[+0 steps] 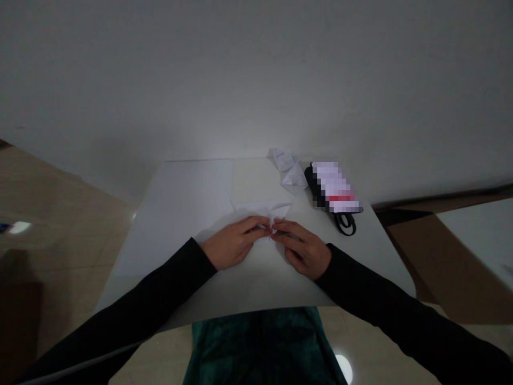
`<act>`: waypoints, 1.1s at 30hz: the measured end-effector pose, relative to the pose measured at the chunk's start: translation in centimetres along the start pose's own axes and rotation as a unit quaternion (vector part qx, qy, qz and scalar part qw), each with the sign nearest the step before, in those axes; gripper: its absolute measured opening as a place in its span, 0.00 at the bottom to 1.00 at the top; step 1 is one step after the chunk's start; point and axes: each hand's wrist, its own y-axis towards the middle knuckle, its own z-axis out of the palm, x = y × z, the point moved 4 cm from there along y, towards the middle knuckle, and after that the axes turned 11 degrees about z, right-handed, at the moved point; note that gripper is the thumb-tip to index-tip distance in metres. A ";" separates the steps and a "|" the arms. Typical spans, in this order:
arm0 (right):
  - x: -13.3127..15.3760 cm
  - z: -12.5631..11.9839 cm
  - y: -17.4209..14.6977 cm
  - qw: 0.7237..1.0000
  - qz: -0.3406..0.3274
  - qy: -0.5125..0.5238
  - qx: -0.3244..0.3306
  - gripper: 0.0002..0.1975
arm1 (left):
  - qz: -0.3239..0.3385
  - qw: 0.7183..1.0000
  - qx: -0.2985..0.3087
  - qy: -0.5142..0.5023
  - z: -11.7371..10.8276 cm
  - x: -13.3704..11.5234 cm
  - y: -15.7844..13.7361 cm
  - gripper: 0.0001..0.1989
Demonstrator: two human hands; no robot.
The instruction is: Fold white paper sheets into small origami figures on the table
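Observation:
Both of my hands meet over a folded piece of white paper (280, 213) on the white table (256, 289). My left hand (236, 240) comes in from the left, its fingertips pinching the paper's near middle. From the other side my right hand (302, 247) grips the same paper, fingertips almost touching those of the left. The paper's far edge and its right flap show beyond the fingers; its near part is mostly hidden. Two folded white paper pieces (294, 176) lie just past it, near the wall.
White sheets (180, 208) cover the table's left part. A phone (336, 187) with a lit, blurred-out screen rests on a black item with a strap loop (345, 223) at the right. The wall (248, 80) borders the far edge. Brown cardboard (433, 251) is right of the table.

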 end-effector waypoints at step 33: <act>-0.2 -0.1 0.1 1.000 0.004 -0.002 0.020 0.20 | -0.008 1.000 -0.010 0.017 -0.3 -0.2 0.6 0.21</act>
